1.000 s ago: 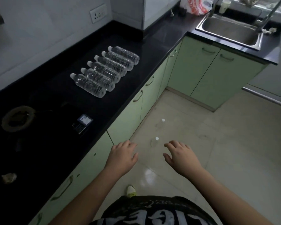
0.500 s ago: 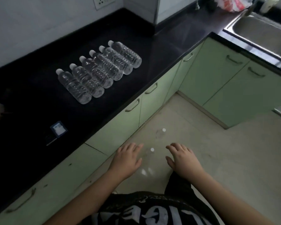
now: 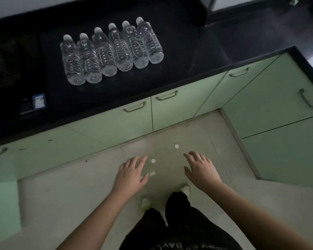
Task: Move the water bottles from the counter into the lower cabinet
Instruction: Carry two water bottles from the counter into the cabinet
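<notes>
**Operator:** State the position of the water bottles.

**Technician:** Six water bottles (image 3: 110, 51) lie on their sides on the black counter (image 3: 188, 56), at about 11 o'clock from the hands. They touch flank to flank in one row. Each long axis runs roughly from 12 to 6 o'clock, white caps at the far wall, bases toward the counter's front edge.

**Operator:** State the condition of both hands.

**Technician:** The left hand (image 3: 130, 175) and the right hand (image 3: 200, 169) hover palm down above the floor (image 3: 215, 134), fingers spread and relaxed. Neither holds anything. Both are well apart from the bottles.

**Operator:** Which hand is nearer?

**Technician:** The left hand, judged from its position below the row's right half. The right hand sits further toward 3 o'clock. The rightmost bottle (image 3: 149, 40) is the nearest unit to either hand.

**Operator:** Status of the lower cabinet?

**Technician:** The cabinet doors (image 3: 114, 121) under the counter are shut, handles (image 3: 134, 107) at their top edges. No bottle has been transferred. Probable next step: reach up and forward toward 11 to 12 o'clock and close a hand across a bottle's barrel, at right angles to its long axis. A door must also be opened.

**Operator:** Other items?

**Technician:** A small card (image 3: 38, 101) lies on the counter at 9 to 10 o'clock.
</notes>
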Demonstrator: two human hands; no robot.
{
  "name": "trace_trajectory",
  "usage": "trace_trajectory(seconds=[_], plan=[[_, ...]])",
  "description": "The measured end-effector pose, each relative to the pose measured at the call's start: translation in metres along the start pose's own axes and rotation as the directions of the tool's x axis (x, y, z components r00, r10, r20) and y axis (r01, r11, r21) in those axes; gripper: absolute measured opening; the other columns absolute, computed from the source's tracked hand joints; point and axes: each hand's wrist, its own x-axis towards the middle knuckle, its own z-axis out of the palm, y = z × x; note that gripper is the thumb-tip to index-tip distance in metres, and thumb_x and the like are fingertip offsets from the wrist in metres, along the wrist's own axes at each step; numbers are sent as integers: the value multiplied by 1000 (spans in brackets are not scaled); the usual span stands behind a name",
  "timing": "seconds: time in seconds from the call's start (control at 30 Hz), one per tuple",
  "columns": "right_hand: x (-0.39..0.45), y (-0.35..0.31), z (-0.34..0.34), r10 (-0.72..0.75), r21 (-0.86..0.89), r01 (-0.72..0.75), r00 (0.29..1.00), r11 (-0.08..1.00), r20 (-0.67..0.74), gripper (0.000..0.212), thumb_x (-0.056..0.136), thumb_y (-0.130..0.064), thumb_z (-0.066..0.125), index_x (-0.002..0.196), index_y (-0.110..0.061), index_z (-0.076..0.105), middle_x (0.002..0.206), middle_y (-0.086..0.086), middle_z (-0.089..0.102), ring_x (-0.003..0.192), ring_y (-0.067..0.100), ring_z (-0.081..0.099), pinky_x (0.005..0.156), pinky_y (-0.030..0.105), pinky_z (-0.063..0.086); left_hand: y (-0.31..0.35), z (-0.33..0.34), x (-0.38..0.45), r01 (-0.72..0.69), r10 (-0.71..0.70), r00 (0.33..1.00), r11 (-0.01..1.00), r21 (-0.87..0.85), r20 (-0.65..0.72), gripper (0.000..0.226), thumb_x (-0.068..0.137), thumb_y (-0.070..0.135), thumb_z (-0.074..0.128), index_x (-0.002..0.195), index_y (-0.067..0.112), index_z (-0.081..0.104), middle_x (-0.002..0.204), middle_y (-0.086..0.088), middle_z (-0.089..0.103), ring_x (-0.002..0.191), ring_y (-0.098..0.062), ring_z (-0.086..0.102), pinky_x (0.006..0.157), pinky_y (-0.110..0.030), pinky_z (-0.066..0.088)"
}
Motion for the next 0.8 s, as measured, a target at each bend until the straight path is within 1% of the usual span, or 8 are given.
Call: trace_trajectory(seconds=[0.1,0.2,0.4,0.5,0.63,0.7,0.77,0.8], plan=[[7,16,25,28,34,-27,1000,999,-8,55,94,-36,51,143,-16,41,143,7,46,130,28,45,104,40,39,5,31,6,36,-36,999,998,-44,-3,64,83,50,43,138,18,47,123,-5,63,109,-26,62,82,-38,52],[28,31,73,41,73,-38,998,997,-48,56,92,-35,55,143,-14,42,141,9,50,129,28,47,103,41,41,0,80,23,72,-73,997,995,-74,-15,67,83,52,44,140,16,47,125,-6,62,111,-26,62,84,-38,53],[113,70,213,65,170,-43,990,984,-124,64,91,-35,57,147,-15,33,144,9,45,130,28,44,105,41,39,-22,236,80,128,-148,983,978,-166,-110,74,83,56,46,143,14,42,134,-9,56,120,-28,57,90,-41,52],[157,97,294,72,172,-49,989,984,-131,70,93,-39,53,151,-17,22,151,10,35,136,28,36,112,42,32,-30,322,113,145,-183,970,965,-220,-162,80,83,59,48,146,10,38,141,-12,52,128,-28,51,95,-41,49],[210,139,394,101,141,-78,981,987,-167,76,93,-42,53,152,-16,14,155,9,27,143,27,25,117,39,13,-35,427,154,163,-235,948,939,-303,-216,95,79,54,67,151,9,26,151,-16,41,137,-31,43,105,-42,43],[231,161,437,136,124,-114,973,986,-185,77,92,-45,53,152,-12,17,154,11,30,143,28,26,118,40,14,-39,472,171,254,-377,898,866,-430,-227,103,74,47,76,152,8,22,153,-19,36,138,-34,40,108,-40,37],[252,181,475,149,117,-126,966,985,-211,80,90,-48,55,150,-9,21,151,14,35,141,29,31,118,44,19,-44,513,185,337,-547,815,715,-613,-191,107,71,39,83,153,10,19,154,-18,33,138,-34,38,108,-36,32],[263,189,492,150,123,-125,965,984,-216,82,89,-50,57,150,-9,22,150,14,37,140,30,33,117,44,21,-47,531,192,353,-599,786,640,-683,-155,110,70,35,84,154,12,17,154,-16,31,139,-32,36,108,-35,31]])
